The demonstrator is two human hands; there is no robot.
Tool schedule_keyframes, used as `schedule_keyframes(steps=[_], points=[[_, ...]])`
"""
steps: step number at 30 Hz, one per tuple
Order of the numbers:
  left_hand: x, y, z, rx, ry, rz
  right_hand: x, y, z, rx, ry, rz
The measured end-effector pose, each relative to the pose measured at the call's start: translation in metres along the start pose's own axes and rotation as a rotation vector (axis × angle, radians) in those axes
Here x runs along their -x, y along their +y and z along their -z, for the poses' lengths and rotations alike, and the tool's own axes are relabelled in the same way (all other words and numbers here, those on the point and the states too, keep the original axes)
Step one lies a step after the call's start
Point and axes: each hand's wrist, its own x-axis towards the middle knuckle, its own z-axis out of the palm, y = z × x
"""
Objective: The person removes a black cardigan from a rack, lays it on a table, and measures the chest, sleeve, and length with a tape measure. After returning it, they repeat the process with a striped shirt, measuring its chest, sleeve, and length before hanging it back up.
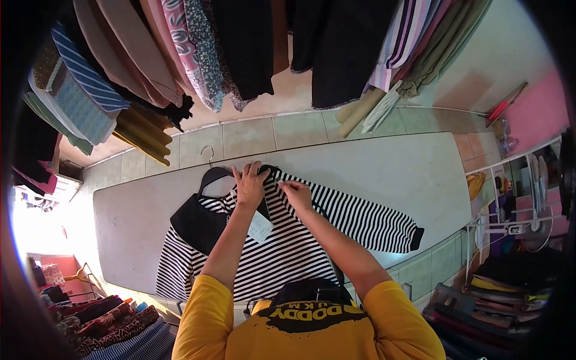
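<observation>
A black-and-white striped garment point(360, 217) with black shoulder and cuff parts lies on a pale table point(138, 258). Part of a black hanger point(211, 175) sits inside its neckline, the metal hook pointing away from me. My left hand point(249, 185) rests on the collar area with its fingers spread. Just to its right, my right hand point(296, 195) pinches something at the shoulder seam, too small to make out. A white paper tag point(260, 227) lies on the garment below my left hand.
Many clothes point(246, 48) hang along the far side above the table. Folded clothes point(510, 294) are stacked at the lower right, near a white metal rack point(498, 228). More patterned clothes point(114, 327) lie at the lower left.
</observation>
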Motion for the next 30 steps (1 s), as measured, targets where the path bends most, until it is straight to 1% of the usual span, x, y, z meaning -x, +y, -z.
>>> schedule_keyframes(steps=[1,2,3,4,5,6,7,8,9,11,12,14,15,17,20,23,24,26,27,29,30], points=[[-0.002,-0.005,-0.008,0.141,-0.026,0.031,-0.002,0.000,-0.007,0.000,-0.003,0.000],[-0.003,-0.008,-0.010,0.282,-0.051,0.063,-0.007,0.005,-0.014,0.024,0.068,-0.005],[-0.004,-0.012,-0.011,0.281,-0.051,0.065,-0.012,0.010,-0.020,0.049,0.138,-0.010],[-0.006,-0.015,-0.012,0.337,-0.037,0.025,-0.016,0.015,-0.023,0.117,0.174,-0.002],[-0.008,-0.016,-0.008,0.395,-0.024,-0.015,-0.014,0.013,-0.026,0.119,0.173,-0.002],[-0.009,-0.015,-0.005,0.397,-0.023,-0.012,-0.011,0.012,-0.028,0.177,0.209,0.023],[-0.010,-0.013,-0.002,0.307,-0.002,-0.028,-0.009,0.011,-0.029,0.235,0.245,0.048],[-0.011,-0.011,0.001,0.218,0.019,-0.044,-0.009,0.014,-0.030,0.235,0.229,0.021],[-0.012,-0.011,0.000,0.220,0.023,-0.040,-0.011,0.016,-0.032,0.240,0.227,0.024],[-0.013,-0.009,0.000,0.288,0.001,0.017,-0.012,0.016,-0.038,0.365,0.361,0.071],[-0.014,-0.008,0.000,0.290,0.003,0.017,-0.012,0.014,-0.039,0.366,0.362,0.073],[-0.015,-0.007,0.001,0.401,-0.061,0.143,-0.013,0.008,-0.042,0.336,0.354,0.007],[-0.016,-0.006,0.002,0.403,-0.061,0.141,-0.011,0.004,-0.043,0.337,0.357,0.007],[-0.019,-0.006,0.002,0.458,-0.101,0.242,-0.009,-0.001,-0.044,0.432,0.360,-0.014],[-0.023,-0.009,0.000,0.507,-0.155,0.294,-0.007,-0.004,-0.046,0.523,0.390,0.041],[-0.026,-0.010,-0.003,0.502,-0.189,0.327,-0.011,-0.003,-0.045,0.539,0.372,0.050],[-0.027,-0.010,-0.005,0.503,-0.189,0.329,-0.010,-0.003,-0.043,0.541,0.371,0.050],[-0.027,-0.007,-0.010,0.461,-0.136,0.369,-0.006,-0.002,-0.033,0.532,0.341,0.138],[-0.025,-0.005,-0.009,0.461,-0.144,0.377,-0.003,0.006,-0.025,0.467,0.305,0.116],[-0.024,-0.001,-0.010,0.407,-0.092,0.377,0.013,0.022,0.006,0.445,0.224,0.140],[-0.022,-0.001,-0.013,0.407,-0.061,0.363,0.031,0.016,0.024,0.490,0.210,0.208]])
